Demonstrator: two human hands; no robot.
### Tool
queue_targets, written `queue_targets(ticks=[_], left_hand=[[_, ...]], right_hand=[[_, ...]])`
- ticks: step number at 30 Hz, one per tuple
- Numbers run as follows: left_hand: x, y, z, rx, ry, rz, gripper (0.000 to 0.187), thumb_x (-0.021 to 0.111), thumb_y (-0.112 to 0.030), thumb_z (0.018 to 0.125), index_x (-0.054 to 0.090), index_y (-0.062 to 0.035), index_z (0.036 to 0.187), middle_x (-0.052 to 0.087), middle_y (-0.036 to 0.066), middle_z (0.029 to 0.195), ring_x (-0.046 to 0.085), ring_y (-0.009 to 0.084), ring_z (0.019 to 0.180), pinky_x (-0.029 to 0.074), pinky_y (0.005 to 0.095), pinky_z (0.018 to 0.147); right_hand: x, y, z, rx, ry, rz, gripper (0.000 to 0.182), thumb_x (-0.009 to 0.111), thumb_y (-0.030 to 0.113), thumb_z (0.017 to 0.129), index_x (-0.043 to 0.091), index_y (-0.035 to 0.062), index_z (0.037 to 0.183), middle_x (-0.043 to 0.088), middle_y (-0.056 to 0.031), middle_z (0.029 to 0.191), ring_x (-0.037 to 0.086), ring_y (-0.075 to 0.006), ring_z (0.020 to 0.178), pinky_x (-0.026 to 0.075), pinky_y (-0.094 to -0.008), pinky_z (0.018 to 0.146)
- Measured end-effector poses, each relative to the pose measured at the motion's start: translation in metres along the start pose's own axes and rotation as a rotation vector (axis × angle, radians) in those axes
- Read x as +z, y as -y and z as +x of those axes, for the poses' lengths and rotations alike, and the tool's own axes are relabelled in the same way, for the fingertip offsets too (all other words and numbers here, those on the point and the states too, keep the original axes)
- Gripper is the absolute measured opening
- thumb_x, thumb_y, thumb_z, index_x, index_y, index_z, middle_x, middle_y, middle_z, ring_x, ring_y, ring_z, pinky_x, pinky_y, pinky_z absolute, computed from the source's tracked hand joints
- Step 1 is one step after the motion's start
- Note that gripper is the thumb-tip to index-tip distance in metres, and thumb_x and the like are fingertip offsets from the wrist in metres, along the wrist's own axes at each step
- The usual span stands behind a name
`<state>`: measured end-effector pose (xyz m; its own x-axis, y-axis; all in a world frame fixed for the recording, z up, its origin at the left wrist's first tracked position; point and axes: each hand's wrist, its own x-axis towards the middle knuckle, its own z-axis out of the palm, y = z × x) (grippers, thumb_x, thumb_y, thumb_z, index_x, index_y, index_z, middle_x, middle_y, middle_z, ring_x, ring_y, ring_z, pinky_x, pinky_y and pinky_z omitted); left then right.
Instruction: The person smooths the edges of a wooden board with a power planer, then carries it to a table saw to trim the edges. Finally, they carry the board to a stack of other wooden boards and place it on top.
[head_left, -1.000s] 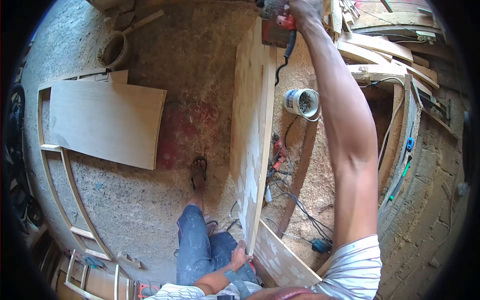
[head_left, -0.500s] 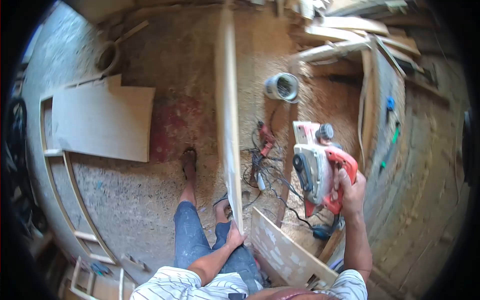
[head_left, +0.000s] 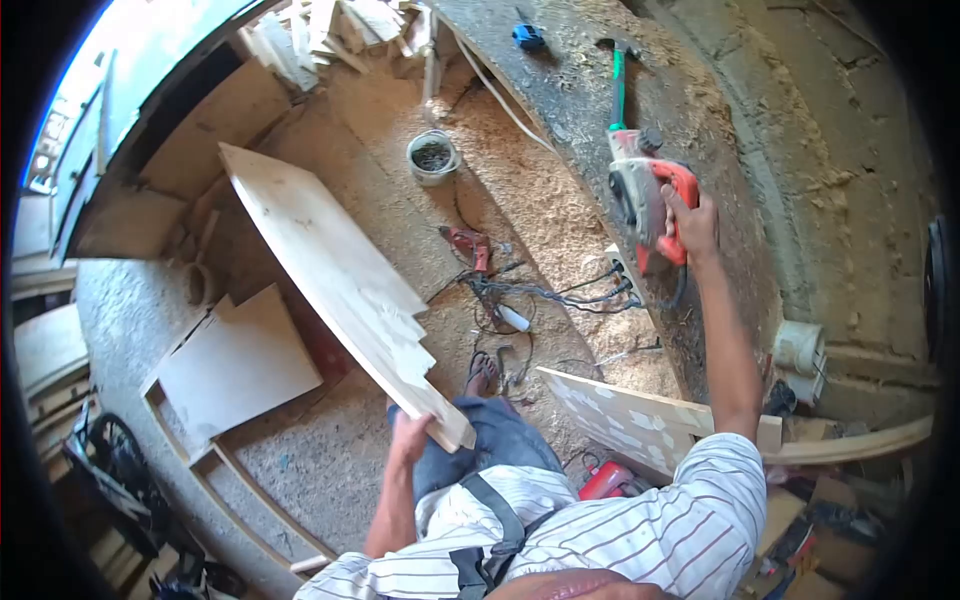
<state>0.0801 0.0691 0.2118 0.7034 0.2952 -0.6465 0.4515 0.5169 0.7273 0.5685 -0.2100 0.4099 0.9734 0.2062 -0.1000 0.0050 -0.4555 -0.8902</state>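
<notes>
My left hand (head_left: 412, 438) grips the near end of a long pale wooden panel (head_left: 320, 245), which tilts away toward the upper left and has a stepped right edge. My right hand (head_left: 697, 226) is wrapped round the red handle of an electric planer (head_left: 645, 195). The planer is over the workbench (head_left: 590, 120), just below a green-handled hammer (head_left: 618, 90). Whether its base rests on the bench is hard to tell.
A bucket (head_left: 433, 157) stands on the shavings-covered floor. Near it lie a red power tool (head_left: 470, 248) and tangled cords. A patched board (head_left: 620, 415) leans near my lap. A blue tool (head_left: 528, 37) sits on the bench; another panel (head_left: 240, 360) lies at left.
The view has turned to the right. My right hand has carried the planer over to the bench. The panel in my left hand has swung from edge-on to showing its broad face.
</notes>
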Motion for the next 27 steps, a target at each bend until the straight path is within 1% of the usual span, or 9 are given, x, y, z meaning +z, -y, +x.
queue_targets(ticks=[3, 7, 10, 12, 13, 15, 18, 21, 27], left_hand=[[-0.024, -0.049, -0.016, 0.063, -0.013, -0.268, 0.049, 0.061, -0.009, 0.078, 0.055, 0.0068, 0.124, 0.066, 0.014, 0.109, 0.067, 0.0242, 0.097, 0.056, 0.0362, 0.086], [-0.029, -0.151, -0.038, 0.166, -0.292, -0.224, 0.050, 0.053, -0.009, 0.082, 0.046, 0.0015, 0.131, 0.061, 0.010, 0.109, 0.067, 0.0203, 0.093, 0.058, 0.0343, 0.078], [-0.030, -0.201, -0.044, 0.381, -0.448, -0.178, 0.049, 0.050, -0.005, 0.079, 0.049, -0.0005, 0.128, 0.058, 0.009, 0.105, 0.063, 0.0176, 0.091, 0.057, 0.0324, 0.074], [-0.048, -0.222, -0.038, 0.352, -0.456, -0.149, 0.048, 0.049, -0.004, 0.080, 0.048, -0.0007, 0.128, 0.057, 0.011, 0.106, 0.062, 0.0174, 0.092, 0.055, 0.0309, 0.076], [-0.055, -0.224, -0.033, 0.326, -0.489, -0.156, 0.046, 0.049, -0.004, 0.081, 0.049, 0.0001, 0.127, 0.057, 0.011, 0.105, 0.061, 0.0176, 0.093, 0.055, 0.0302, 0.076], [-0.068, -0.227, -0.028, 0.356, -0.450, -0.291, 0.037, 0.048, -0.001, 0.084, 0.052, 0.0050, 0.121, 0.057, 0.012, 0.105, 0.061, 0.0175, 0.092, 0.055, 0.0309, 0.079], [-0.074, -0.242, -0.026, 0.374, -0.418, -0.519, 0.033, 0.051, 0.000, 0.086, 0.053, 0.0061, 0.118, 0.060, 0.013, 0.103, 0.065, 0.0190, 0.090, 0.058, 0.0327, 0.080], [-0.086, -0.258, -0.027, 0.350, -0.428, -0.602, 0.031, 0.053, -0.001, 0.086, 0.052, 0.0055, 0.116, 0.062, 0.015, 0.105, 0.069, 0.0205, 0.086, 0.061, 0.0332, 0.074], [-0.094, -0.324, -0.037, 0.373, -0.421, -0.716, 0.027, 0.053, -0.004, 0.088, 0.051, 0.0036, 0.114, 0.060, 0.015, 0.106, 0.068, 0.0202, 0.090, 0.060, 0.0336, 0.079]], right_hand=[[-0.020, -0.050, 0.045, 0.039, -0.078, 0.185, 0.022, 0.074, 0.027, 0.092, 0.061, 0.0096, 0.093, 0.051, 0.0058, 0.066, 0.045, -0.0049, 0.047, 0.035, -0.0237, 0.042], [-0.034, -0.075, 0.077, 0.024, 0.012, 0.397, 0.022, 0.075, 0.025, 0.092, 0.062, 0.0075, 0.096, 0.052, 0.0053, 0.068, 0.047, -0.0046, 0.051, 0.037, -0.0224, 0.045], [-0.036, -0.082, 0.087, 0.038, -0.108, 0.250, 0.028, 0.072, 0.034, 0.094, 0.060, 0.0113, 0.083, 0.050, 0.0049, 0.063, 0.047, -0.0069, 0.048, 0.038, -0.0256, 0.043], [-0.046, -0.097, 0.099, 0.080, -0.152, 0.219, 0.033, 0.074, 0.040, 0.091, 0.061, 0.0092, 0.093, 0.054, 0.0030, 0.067, 0.048, -0.0064, 0.048, 0.040, -0.0259, 0.041], [-0.056, -0.100, 0.106, 0.099, -0.266, -0.092, 0.049, 0.077, 0.047, 0.085, 0.065, 0.0020, 0.101, 0.065, -0.0064, 0.080, 0.062, -0.0161, 0.062, 0.050, -0.0332, 0.056], [-0.043, -0.069, 0.081, -0.406, -0.658, -1.006, 0.065, 0.078, 0.048, 0.084, 0.059, 0.0004, 0.124, 0.066, -0.0158, 0.110, 0.065, -0.0288, 0.094, 0.053, -0.0412, 0.080], [-0.002, 0.009, 0.041, -0.808, -0.673, -1.058, 0.070, 0.076, 0.045, 0.085, 0.052, 0.0028, 0.136, 0.058, -0.0190, 0.127, 0.055, -0.0371, 0.116, 0.046, -0.0456, 0.096], [0.081, 0.075, 0.015, -1.103, -0.400, -0.816, 0.063, 0.073, 0.040, 0.089, 0.052, 0.0059, 0.138, 0.057, -0.0185, 0.125, 0.054, -0.0377, 0.116, 0.044, -0.0458, 0.098], [0.255, 0.188, -0.064, -1.095, 0.023, -0.426, 0.065, 0.069, 0.041, 0.092, 0.047, 0.0028, 0.140, 0.053, -0.0193, 0.131, 0.049, -0.0359, 0.126, 0.039, -0.0468, 0.107]])
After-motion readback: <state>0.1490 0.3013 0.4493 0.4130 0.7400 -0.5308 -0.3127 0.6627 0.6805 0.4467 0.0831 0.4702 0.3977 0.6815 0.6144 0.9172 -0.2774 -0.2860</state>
